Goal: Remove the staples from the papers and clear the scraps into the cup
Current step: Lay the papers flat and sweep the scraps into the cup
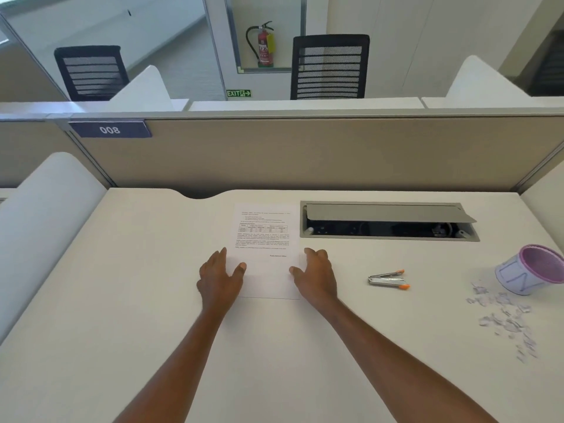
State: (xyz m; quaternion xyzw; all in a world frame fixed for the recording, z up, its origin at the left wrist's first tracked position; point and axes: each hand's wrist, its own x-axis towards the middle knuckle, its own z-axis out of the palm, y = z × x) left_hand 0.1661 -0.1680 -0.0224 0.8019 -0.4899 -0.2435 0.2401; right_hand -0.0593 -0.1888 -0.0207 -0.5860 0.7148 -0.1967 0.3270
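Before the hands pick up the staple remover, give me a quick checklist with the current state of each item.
1. Papers lie flat on the desk: ok.
2. Left hand and right hand empty, resting at the sheet's lower edges: ok.
3. Staple remover free and clear to grab, to the right of the right hand: ok.
4. Staple position on the papers: cannot tell, too small to see.
5. Cup upright and ready for scraps: not ok, it leans with its mouth tilted toward the camera.
6. Scraps cleared: not ok, they are scattered on the desk in front of the cup.
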